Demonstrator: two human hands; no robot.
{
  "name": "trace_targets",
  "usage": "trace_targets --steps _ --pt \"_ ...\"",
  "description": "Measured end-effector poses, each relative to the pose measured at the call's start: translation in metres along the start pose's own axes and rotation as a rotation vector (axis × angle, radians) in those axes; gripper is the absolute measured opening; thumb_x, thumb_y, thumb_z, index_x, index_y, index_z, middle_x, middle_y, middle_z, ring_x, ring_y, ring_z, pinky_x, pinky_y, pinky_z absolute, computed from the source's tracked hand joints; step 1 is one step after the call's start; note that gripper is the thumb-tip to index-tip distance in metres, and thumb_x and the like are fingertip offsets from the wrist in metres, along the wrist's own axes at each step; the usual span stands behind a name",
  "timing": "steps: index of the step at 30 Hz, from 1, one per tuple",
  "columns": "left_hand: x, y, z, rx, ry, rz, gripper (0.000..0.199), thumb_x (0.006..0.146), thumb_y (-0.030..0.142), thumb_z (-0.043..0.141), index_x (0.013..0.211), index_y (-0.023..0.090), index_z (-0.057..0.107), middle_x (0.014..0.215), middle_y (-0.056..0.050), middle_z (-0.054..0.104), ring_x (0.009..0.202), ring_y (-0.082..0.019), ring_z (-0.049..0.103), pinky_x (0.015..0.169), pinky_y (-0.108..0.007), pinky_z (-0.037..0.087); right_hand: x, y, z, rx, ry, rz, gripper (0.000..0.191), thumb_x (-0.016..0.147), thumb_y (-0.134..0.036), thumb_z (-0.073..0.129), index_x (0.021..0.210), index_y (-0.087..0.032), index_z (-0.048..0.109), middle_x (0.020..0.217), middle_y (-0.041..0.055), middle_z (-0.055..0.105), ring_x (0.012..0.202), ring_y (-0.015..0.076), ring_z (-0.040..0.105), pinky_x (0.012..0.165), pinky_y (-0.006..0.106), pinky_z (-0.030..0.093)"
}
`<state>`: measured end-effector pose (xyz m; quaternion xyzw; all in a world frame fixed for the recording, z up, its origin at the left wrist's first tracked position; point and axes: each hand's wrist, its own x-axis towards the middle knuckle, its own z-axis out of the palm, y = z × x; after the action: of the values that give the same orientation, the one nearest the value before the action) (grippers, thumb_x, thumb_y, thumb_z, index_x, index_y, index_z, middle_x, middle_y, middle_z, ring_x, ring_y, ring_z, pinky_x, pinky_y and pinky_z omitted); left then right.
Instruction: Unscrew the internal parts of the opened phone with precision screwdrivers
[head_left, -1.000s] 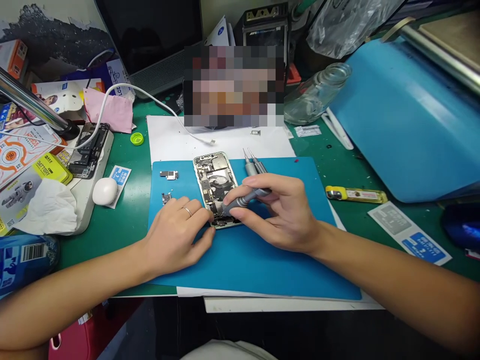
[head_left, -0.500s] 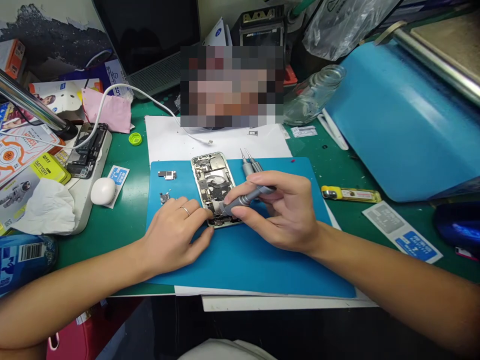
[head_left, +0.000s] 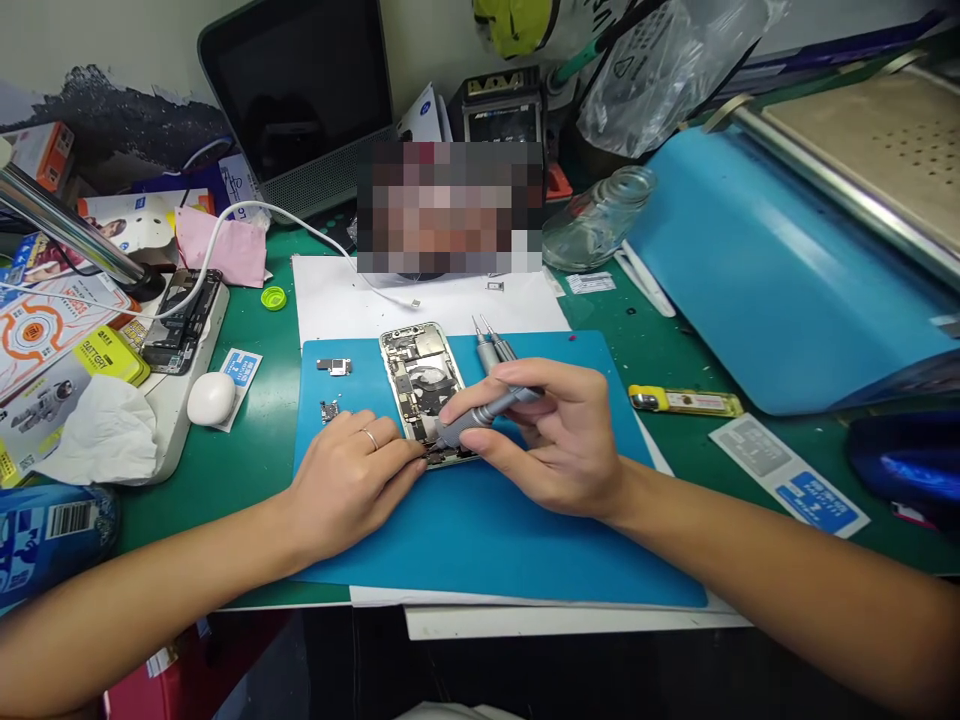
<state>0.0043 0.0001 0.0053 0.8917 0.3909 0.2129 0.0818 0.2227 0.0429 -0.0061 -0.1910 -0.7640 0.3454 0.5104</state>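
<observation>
An opened phone (head_left: 429, 385) with bare inner parts lies on the blue mat (head_left: 420, 545). My right hand (head_left: 551, 430) grips a grey screwdriver (head_left: 491, 408) between thumb and fingers, its tip at the phone's lower end. My left hand (head_left: 356, 480), with a ring on one finger, has its fingertips together at the phone's lower left edge; what they pinch, if anything, is hidden. Two more screwdrivers (head_left: 492, 346) lie just right of the phone. Left of it are a small metal part (head_left: 334, 367) and a small dark part (head_left: 329, 411).
A yellow cutter (head_left: 686, 400) and a printed card (head_left: 789, 475) lie to the right. A glass jar (head_left: 600, 220) stands behind. On the left are a white round case (head_left: 211, 398), a crumpled tissue (head_left: 105, 430) and a white cable (head_left: 300, 222).
The view has shifted, so the bench sits slightly lower and most things further left. My left thumb has drawn in against the fingers. The right hand still holds the screwdriver at the phone.
</observation>
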Motion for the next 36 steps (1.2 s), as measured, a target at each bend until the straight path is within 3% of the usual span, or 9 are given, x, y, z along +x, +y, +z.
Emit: trace_targets --steps 16,36 --pt "0.0003 0.0004 -0.001 -0.012 0.003 -0.006 0.023 0.103 0.027 0.05 0.093 0.018 0.069 0.074 -0.002 0.062 0.067 -0.016 0.05 0.063 -0.032 0.036 0.0002 -0.0002 0.0005 0.022 0.012 -0.011 0.051 0.09 -0.008 0.063 0.133 -0.026 0.043 0.096 0.0026 0.071 0.086 0.0163 0.075 0.071 0.027 0.064" --pt "0.0006 -0.0005 -0.0006 -0.038 0.005 -0.012 0.021 0.101 0.025 0.053 0.092 0.017 0.069 0.075 -0.001 0.061 0.067 -0.017 0.048 0.064 -0.033 0.035 -0.0019 0.0011 0.0009 0.04 -0.001 -0.02 0.061 0.088 -0.005 0.064 0.14 -0.027 0.04 0.098 0.0032 0.07 0.089 0.0158 0.073 0.072 0.027 0.064"
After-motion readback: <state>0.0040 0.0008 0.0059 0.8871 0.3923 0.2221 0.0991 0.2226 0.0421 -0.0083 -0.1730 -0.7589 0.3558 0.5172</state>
